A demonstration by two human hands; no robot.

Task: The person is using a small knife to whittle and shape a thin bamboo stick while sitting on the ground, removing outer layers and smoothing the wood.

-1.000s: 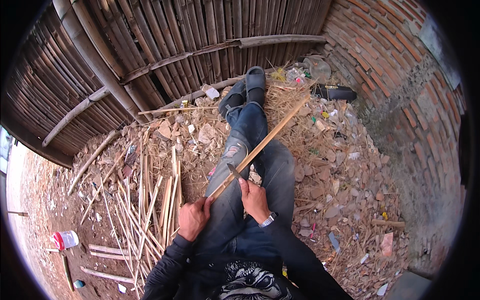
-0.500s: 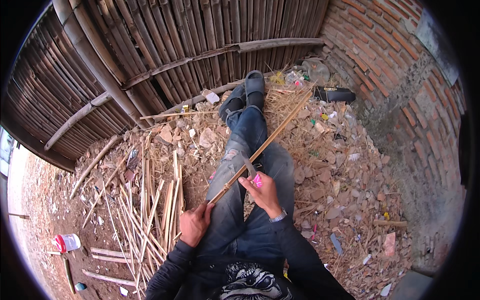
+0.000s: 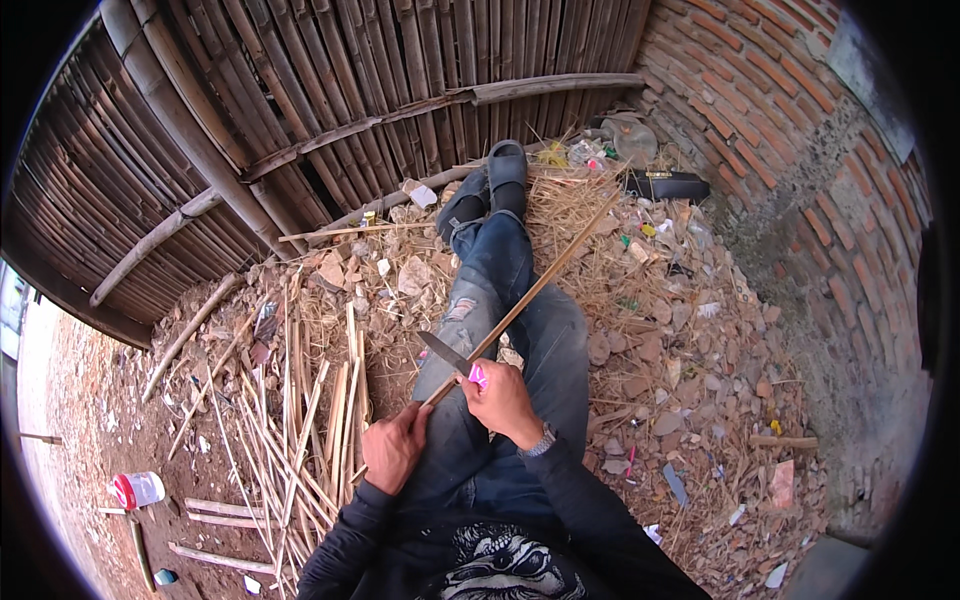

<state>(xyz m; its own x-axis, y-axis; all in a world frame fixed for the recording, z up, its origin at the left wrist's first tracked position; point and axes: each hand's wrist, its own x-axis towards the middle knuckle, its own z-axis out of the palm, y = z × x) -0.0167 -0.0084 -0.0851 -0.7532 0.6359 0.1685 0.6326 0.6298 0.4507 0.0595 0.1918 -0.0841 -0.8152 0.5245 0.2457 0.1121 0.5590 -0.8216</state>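
My left hand (image 3: 394,446) is closed around the lower end of a long, thin bamboo strip (image 3: 548,277), which slants up to the right across my legs. In my right hand (image 3: 501,404) is a knife with a pink handle (image 3: 478,377); its dark blade (image 3: 443,350) points up and left and lies across the strip, a little above my left hand. My right fingers are wrapped about the handle, and the thumb is close to the strip. My jeans-clad legs (image 3: 545,335) stretch out ahead beneath the strip.
Many split bamboo strips (image 3: 290,440) lie in a pile to my left. A bamboo fence (image 3: 400,60) stands ahead and a brick wall (image 3: 790,110) at right. Stones and straw cover the ground. A clear tub with a red lid (image 3: 138,489) lies far left; a black box (image 3: 667,186) is by the wall.
My right hand has moved down and left along the strip, toward my left hand. The blade has swung to point left, and the strip looks narrower; my left hand barely moved.
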